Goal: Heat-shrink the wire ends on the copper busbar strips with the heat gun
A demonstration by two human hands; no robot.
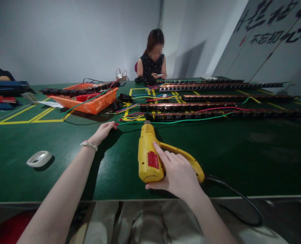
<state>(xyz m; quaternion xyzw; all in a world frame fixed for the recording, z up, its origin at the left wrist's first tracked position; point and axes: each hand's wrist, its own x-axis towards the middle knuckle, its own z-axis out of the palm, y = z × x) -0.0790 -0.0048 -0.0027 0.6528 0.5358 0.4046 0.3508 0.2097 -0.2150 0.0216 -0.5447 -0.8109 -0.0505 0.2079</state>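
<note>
In the head view, the right hand (178, 174) is wrapped around the handle of a yellow plastic heat gun (150, 156), its grip pressed together on the handle with the forefinger lying along the body beside the red label. The gun lies on the dark green bench (254, 159) near its front edge, nozzle pointing away from the person, and a black power cord (239, 200) loops from the handle end over the bench edge. Just beyond the nozzle and to its left, the left hand (103, 132), with a pale beaded bracelet (88, 145) on the wrist, reaches forward, its fingertips pinching the end of a thin red wire (130, 115) that runs into a bundle of coloured wires. Beyond the nozzle, long black power strips (216, 106) lie in rows across the bench, stretching off to the gun's right. Far left of the gun, a white tape roll (39, 158) lies flat. Behind the left hand, an orange plastic basket (89, 100) holds more strips. At the far side of the bench, another person in a dark top (151, 64) sits.
</note>
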